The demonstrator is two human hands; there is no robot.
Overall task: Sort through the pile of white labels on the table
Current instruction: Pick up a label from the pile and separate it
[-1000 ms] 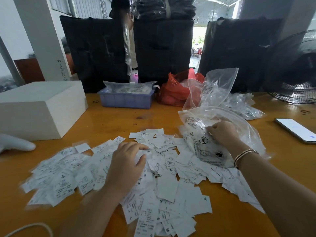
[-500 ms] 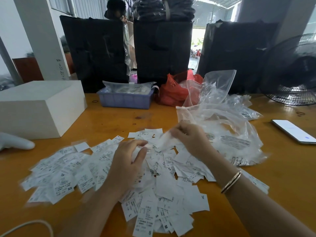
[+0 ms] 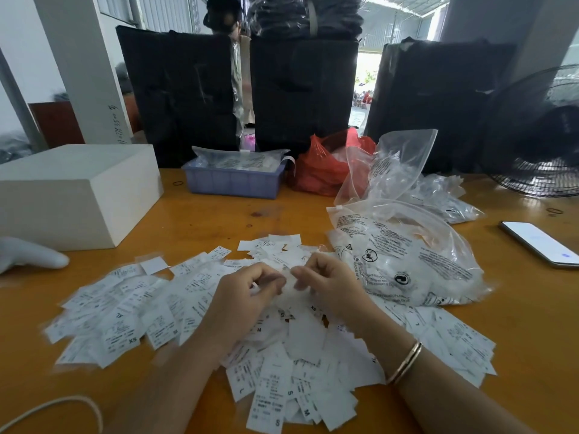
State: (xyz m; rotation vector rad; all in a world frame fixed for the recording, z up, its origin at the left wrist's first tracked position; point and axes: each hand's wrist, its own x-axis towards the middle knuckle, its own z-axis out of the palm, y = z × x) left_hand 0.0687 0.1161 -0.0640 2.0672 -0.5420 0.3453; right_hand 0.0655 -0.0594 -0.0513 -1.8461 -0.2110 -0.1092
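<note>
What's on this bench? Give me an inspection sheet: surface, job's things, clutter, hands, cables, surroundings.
Surface: orange wooden table, bare toward the far side.
Job's things: white labels spread in a loose pile, size letters showing.
Clutter: white box, blue tray, red bag, clear plastic bags, phone with its screen lit.
Hands: left hand and right hand meet over the pile, fingers curled, pinching a label between them.
Cables: white cord at the near left edge.
Surroundings: black bags, fan, pillar.
</note>
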